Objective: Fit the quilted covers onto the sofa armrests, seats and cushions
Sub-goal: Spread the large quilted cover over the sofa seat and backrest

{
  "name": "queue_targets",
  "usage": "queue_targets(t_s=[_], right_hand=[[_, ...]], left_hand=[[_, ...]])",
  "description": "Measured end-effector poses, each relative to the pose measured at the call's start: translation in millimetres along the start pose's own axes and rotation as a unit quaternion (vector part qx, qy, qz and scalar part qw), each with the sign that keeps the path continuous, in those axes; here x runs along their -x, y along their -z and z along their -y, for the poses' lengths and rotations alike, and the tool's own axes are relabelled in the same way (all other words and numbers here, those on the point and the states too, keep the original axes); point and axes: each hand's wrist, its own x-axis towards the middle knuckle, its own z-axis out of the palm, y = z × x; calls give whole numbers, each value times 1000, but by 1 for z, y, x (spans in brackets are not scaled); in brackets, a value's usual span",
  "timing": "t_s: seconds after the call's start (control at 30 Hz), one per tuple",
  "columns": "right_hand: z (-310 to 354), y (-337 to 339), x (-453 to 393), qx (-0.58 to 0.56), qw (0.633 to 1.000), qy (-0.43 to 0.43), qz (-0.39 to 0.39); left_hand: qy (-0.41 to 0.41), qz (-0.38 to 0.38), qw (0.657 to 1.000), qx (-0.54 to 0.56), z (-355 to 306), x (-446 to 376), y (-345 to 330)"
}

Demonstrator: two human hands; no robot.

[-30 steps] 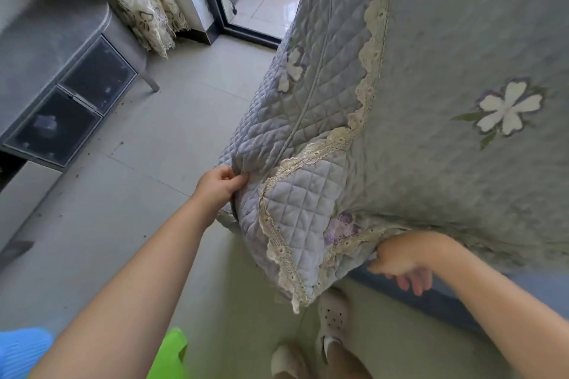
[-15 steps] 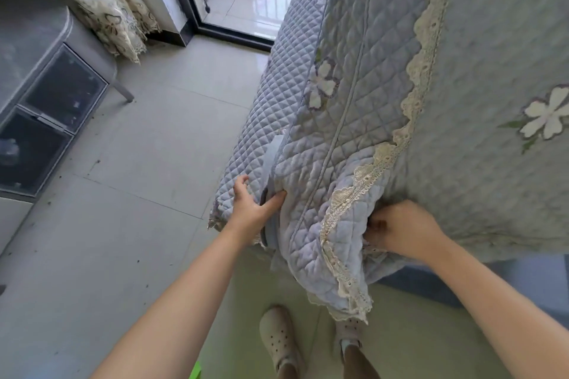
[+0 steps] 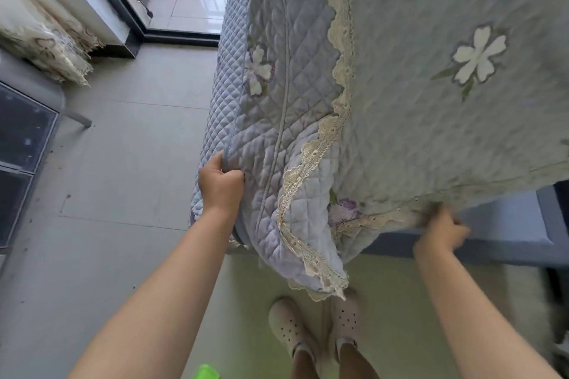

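Quilted cover (image 3: pixel 295 108) draped over sofa armrest, lace-trimmed corner hanging down twd floor. Left hand (image 3: pixel 220 186) curled round piped edge on outer side, gripping it. Right hand (image 3: pixel 443 229) at lace hem of seat cover (image 3: pixel 446 132), blurred; pinching or not, can't tell. Blue sofa base (image 3: pixel 508 234) just below.
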Motion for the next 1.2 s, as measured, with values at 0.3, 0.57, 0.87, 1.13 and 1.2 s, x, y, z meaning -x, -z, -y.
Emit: queue_targets(t_s=[0.3,0.57,0.87,1.13,1.2], right_hand=[[21,-22,-38,-273,932,-165,174],[-7,3,-38,-80,992,-102,1],[-29,16,11,-117,991,-66,-11],[-69,14,67,-109,990,-67,-61],[-80,14,72,-97,990,-75,-72]], left_hand=[[-11,-125,981,-147,-7,-1,-23],[-9,-184,948,-261,-10,-13,-28],[-15,-116,954,-275,-16,-44,-14],[-33,-65,937,-342,-17,-70,12],[-49,-52,932,-357,-20,-75,15]])
